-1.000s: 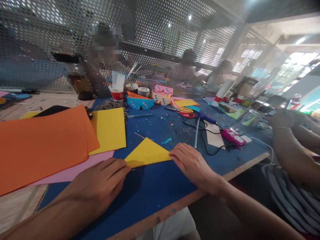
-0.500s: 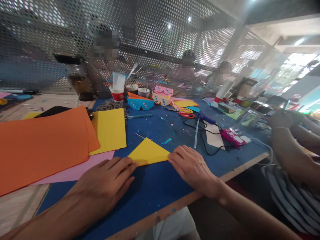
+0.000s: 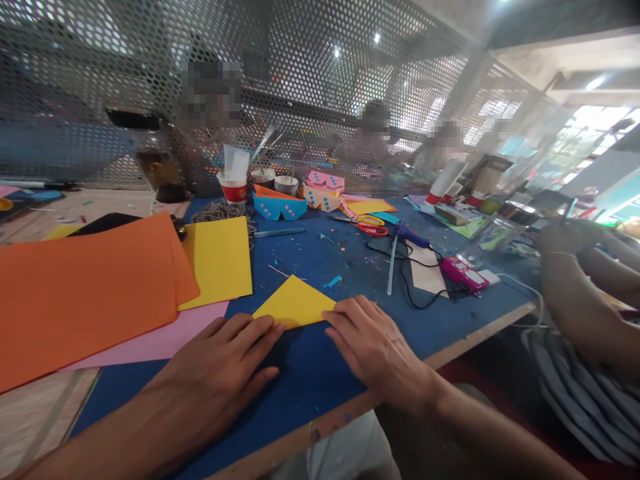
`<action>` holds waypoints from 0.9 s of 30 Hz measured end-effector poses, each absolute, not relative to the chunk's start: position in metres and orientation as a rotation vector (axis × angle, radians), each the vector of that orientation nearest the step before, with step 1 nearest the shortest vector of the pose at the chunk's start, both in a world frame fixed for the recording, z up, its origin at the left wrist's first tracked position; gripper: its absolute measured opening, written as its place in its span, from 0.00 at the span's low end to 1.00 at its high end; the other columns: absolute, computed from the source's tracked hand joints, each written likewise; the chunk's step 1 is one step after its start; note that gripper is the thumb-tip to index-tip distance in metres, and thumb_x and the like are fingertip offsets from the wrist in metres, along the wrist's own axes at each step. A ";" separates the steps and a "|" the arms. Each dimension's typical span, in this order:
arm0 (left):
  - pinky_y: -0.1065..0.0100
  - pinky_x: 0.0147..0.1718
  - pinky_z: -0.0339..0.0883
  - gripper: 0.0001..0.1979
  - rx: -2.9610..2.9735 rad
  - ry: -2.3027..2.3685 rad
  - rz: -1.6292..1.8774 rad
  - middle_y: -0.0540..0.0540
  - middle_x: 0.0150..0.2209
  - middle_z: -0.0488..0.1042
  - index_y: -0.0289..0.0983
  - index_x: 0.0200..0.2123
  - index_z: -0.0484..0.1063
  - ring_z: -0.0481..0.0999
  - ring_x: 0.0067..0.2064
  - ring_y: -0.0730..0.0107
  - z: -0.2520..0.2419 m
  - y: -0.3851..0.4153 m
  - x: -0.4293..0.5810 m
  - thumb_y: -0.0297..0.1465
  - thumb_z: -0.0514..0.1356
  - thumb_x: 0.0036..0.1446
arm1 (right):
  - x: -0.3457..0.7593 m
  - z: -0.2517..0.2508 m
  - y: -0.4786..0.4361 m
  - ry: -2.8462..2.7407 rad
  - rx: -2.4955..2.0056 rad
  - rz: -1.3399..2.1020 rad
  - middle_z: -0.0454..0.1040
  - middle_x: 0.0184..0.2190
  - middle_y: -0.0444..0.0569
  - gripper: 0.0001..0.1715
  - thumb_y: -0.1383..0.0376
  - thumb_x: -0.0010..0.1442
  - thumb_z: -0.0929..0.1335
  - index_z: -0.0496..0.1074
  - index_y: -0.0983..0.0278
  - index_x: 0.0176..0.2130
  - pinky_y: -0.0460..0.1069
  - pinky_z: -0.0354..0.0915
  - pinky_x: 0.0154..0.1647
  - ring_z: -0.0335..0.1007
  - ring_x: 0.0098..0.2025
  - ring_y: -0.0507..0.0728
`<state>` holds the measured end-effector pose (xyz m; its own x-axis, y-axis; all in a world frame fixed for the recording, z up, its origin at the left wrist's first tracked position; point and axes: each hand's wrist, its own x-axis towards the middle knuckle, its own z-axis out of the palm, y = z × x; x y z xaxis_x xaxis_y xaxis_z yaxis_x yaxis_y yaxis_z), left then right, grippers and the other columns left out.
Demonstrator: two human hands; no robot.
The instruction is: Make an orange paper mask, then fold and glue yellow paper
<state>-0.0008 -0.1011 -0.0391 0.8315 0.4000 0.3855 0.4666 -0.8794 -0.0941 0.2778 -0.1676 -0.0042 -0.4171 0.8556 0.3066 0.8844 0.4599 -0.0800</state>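
A yellow sheet of paper folded into a triangle (image 3: 293, 303) lies on the blue tabletop, its peak pointing away from me. My left hand (image 3: 227, 360) rests its fingertips on the left end of the folded edge, thumb spread apart below it. The fingertips of my right hand (image 3: 373, 343) press the right corner flat, with the thumb off the paper. Neither hand grips the sheet; both lie on top of it. Both end corners are partly hidden under the fingers.
Orange sheets (image 3: 90, 287), a yellow sheet (image 3: 220, 260) and a pink sheet (image 3: 155, 337) lie left. Scissors (image 3: 367, 223), a glue gun (image 3: 413, 235), a glue stick (image 3: 393, 267) and paper masks (image 3: 280, 207) are behind. A co-worker's arm (image 3: 575, 287) is at right.
My right hand has slid a little left and inward along the folded edge. The left fingers have moved slightly right on the paper, and the left thumb is lower. The triangle stays put.
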 end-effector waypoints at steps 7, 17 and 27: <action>0.57 0.46 0.64 0.19 -2.838 -0.697 -0.500 0.41 0.52 0.78 0.38 0.60 0.71 0.73 0.49 0.55 -0.036 -0.106 0.002 0.36 0.54 0.71 | 0.243 -0.002 -0.164 -2.554 -1.313 -0.051 0.73 0.50 0.52 0.15 0.60 0.76 0.62 0.70 0.64 0.55 0.57 0.70 0.53 0.68 0.51 0.61; 0.56 0.45 0.63 0.19 -2.782 -0.656 -0.497 0.40 0.52 0.79 0.35 0.59 0.73 0.75 0.48 0.53 -0.036 -0.107 0.000 0.36 0.55 0.70 | 0.259 -0.003 -0.163 -2.469 -1.382 0.007 0.74 0.47 0.52 0.16 0.63 0.76 0.60 0.73 0.64 0.53 0.55 0.72 0.51 0.68 0.50 0.59; 0.56 0.41 0.67 0.22 -2.718 -0.703 -0.520 0.38 0.48 0.81 0.34 0.56 0.75 0.77 0.45 0.52 -0.031 -0.115 0.002 0.41 0.52 0.71 | 0.300 -0.010 -0.172 -2.295 -1.476 -0.003 0.76 0.47 0.53 0.16 0.66 0.75 0.61 0.75 0.64 0.54 0.56 0.73 0.53 0.70 0.50 0.59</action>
<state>0.0020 -0.1153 -0.0313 0.8164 0.4075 0.4091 0.5104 -0.8407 -0.1811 0.2999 -0.1721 -0.0100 -0.3552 0.8712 0.3389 0.8720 0.4394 -0.2156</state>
